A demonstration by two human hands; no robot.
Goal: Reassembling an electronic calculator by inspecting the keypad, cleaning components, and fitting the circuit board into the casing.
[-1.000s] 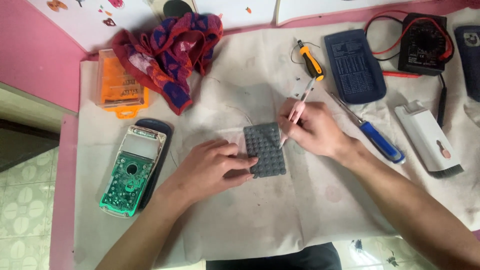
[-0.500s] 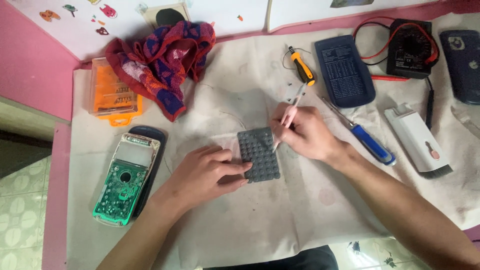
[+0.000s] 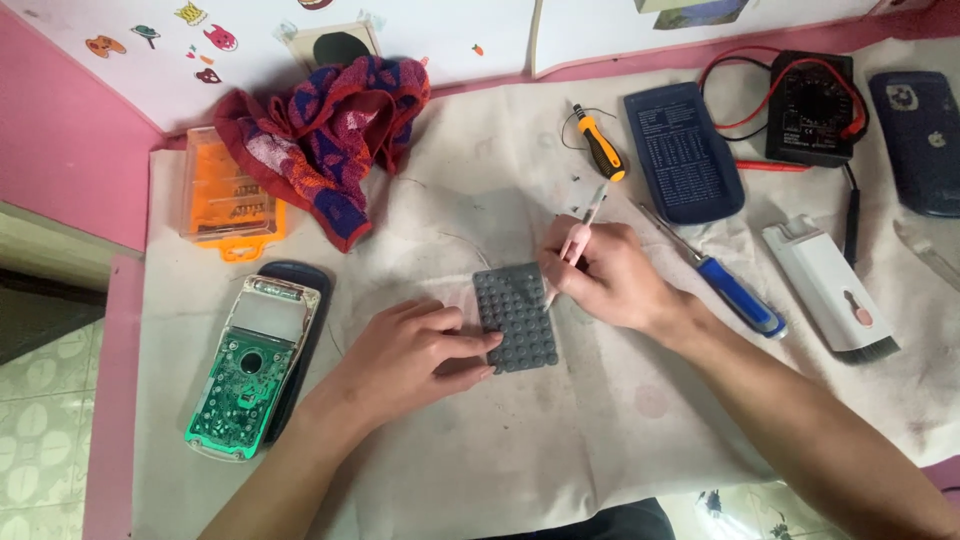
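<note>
A grey rubber keypad mat (image 3: pixel 517 316) lies flat on the white cloth (image 3: pixel 560 440) in the middle of the table. My left hand (image 3: pixel 415 350) rests on the cloth with its fingertips pressing the mat's left edge. My right hand (image 3: pixel 605 275) grips a thin pink-handled tool (image 3: pixel 582 228) like a pen, its lower end at the mat's top right corner. An opened calculator with a green circuit board (image 3: pixel 243 372) lies to the left of my left hand.
A red and blue cloth (image 3: pixel 325 125) and an orange bit case (image 3: pixel 225 195) sit at the back left. Behind and right lie an orange screwdriver (image 3: pixel 600 150), a blue screwdriver (image 3: pixel 735 290), a dark back cover (image 3: pixel 683 152), a multimeter (image 3: pixel 812 105) and a white brush (image 3: pixel 830 290).
Both hands stay on the keypad mat with only small shifts. The view has drifted, so everything sits slightly lower and further left in the picture.
</note>
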